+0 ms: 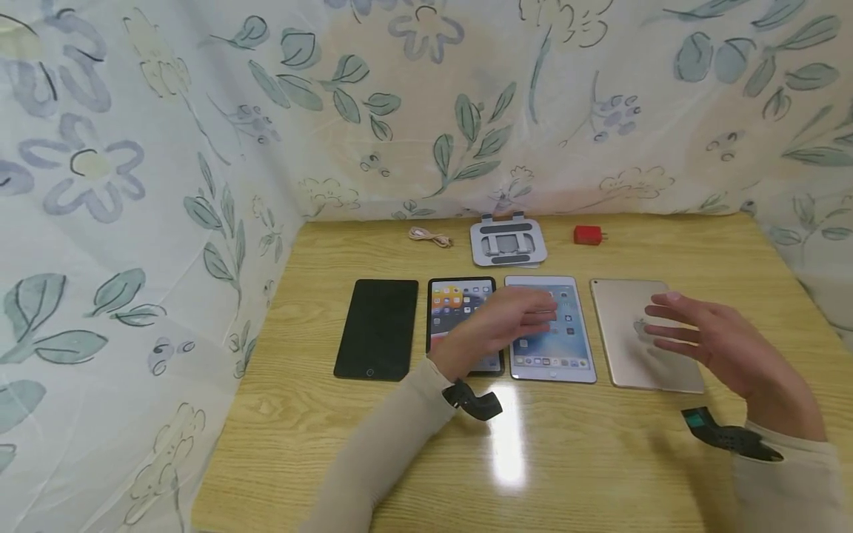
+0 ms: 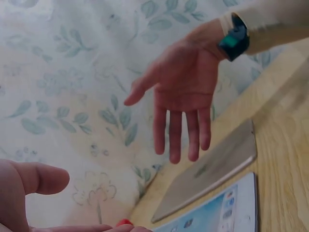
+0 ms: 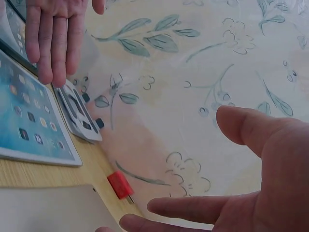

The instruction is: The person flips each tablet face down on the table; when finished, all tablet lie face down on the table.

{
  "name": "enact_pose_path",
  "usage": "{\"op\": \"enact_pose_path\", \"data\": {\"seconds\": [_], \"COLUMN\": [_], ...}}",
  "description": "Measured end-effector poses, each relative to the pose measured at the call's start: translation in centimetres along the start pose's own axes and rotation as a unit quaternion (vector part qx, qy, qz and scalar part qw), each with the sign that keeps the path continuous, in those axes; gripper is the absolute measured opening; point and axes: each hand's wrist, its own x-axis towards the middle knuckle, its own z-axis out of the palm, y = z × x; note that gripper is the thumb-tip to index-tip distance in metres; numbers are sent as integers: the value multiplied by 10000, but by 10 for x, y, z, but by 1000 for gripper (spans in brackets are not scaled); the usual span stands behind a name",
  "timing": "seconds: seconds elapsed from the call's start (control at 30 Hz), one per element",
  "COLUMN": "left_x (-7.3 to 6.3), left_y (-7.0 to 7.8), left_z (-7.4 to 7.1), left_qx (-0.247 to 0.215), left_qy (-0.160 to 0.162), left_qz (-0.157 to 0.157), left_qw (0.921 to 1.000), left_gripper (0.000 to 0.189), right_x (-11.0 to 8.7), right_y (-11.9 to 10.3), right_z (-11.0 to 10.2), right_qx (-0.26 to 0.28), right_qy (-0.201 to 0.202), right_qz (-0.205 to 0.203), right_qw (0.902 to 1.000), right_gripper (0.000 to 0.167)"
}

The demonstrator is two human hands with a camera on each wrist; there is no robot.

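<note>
Four tablets lie flat in a row on the wooden table (image 1: 300, 451): at far left a black tablet (image 1: 376, 326) with dark screen; next a dark-rimmed tablet (image 1: 449, 303) with lit icons, partly hidden by the left forearm; then a white tablet (image 1: 556, 363), also lit; at far right a gold tablet (image 1: 629, 363), back side up. Left hand (image 1: 509, 322) is over the white tablet, fingers straight and extended, thumb apart from them, nothing held. Right hand (image 1: 723, 340) is over the right part of the gold tablet, fingers straight and slightly separated, palm turned inward, also holding nothing. Both hands appear to be raised clear of the tablets, though the exact gap under the left fingers is hard to judge. Behind the row, left to right: a coiled cable (image 1: 429, 237), a grey folding stand (image 1: 509, 240) just beyond the two middle tablets, and a red charger (image 1: 588, 235). Floral cloth (image 1: 413, 126) hangs behind the table
</note>
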Motion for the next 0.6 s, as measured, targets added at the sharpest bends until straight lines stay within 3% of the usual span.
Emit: {"op": "enact_pose_path", "data": {"seconds": [0.23,0.6], "left_x": [-17,-33], "left_y": [7,9], "left_z": [-27,-48], "left_qx": [109,578], "left_qy": [328,565], "left_qz": [-182,-472], "left_qw": [9992,9956], "left_gripper": [52,48], "right_x": [10,20], "right_y": [-5,-13], "right_z": [19,43], "right_qx": [-52,-279], "right_qy": [-214,-435], "right_qz": [71,125], "right_qw": [9997,9986], "right_gripper": [76,75]}}
